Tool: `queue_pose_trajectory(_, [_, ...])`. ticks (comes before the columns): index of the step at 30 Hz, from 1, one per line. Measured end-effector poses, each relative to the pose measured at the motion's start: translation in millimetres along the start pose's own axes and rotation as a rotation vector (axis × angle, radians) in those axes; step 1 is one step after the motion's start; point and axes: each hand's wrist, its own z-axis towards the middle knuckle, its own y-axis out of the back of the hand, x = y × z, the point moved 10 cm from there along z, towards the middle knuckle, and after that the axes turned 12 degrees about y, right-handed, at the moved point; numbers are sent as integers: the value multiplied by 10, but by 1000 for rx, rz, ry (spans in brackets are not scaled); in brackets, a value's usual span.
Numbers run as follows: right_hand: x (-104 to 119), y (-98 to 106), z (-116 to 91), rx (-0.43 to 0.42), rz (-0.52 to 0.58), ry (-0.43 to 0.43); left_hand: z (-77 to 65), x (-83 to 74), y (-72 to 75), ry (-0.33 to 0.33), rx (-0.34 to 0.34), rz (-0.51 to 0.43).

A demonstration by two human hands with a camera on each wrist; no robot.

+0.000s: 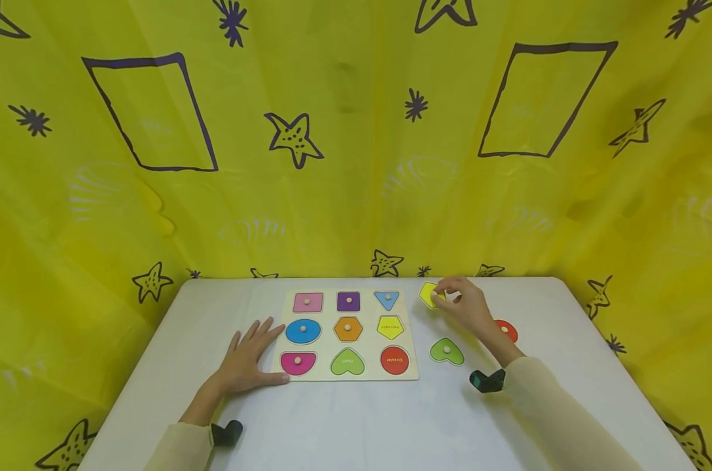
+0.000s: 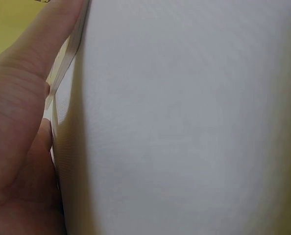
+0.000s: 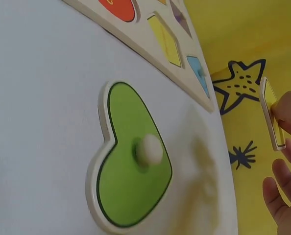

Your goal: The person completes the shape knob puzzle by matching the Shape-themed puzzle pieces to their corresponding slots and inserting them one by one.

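Observation:
My right hand [image 1: 466, 306] pinches the knob of a yellow pentagon puzzle piece [image 1: 428, 295] beyond the board's far right corner. In the right wrist view the pentagon piece [image 3: 271, 115] is raised off the table and tilted. The wooden shape puzzle board [image 1: 413, 367] lies flat, with its yellow pentagon, green heart and red circle recesses showing printed words. My left hand [image 1: 245, 358] lies with fingers spread at the board's left edge, thumb touching its near left corner. A green heart piece [image 1: 447, 352] with a knob rests right of the board. A red piece [image 1: 507, 330] is partly hidden behind my right forearm.
Knobbed pieces sit in the other recesses, among them a blue oval [image 1: 303, 331], an orange hexagon [image 1: 348, 329] and a light blue triangle [image 1: 387, 300]. A yellow patterned curtain [image 1: 344, 196] hangs behind the white table [image 1: 356, 425].

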Motion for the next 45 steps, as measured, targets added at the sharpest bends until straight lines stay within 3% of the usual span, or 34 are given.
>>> queue_pose_trajectory(19, [280,-525,40,71,51,53,-14,-8,2,2,3,-9])
queue_pose_trajectory(25, [298,-668,-6,99,85,13,-12,-8,2,11,6,-8])
queue_pose_trajectory(38, [329,-839,-77,126,63,17,-29,-55,52,1,4,-3])
queue_pose_trajectory(45, [299,-932,-114,152,65,-22,-35,-57,46,-23,-24,-25])
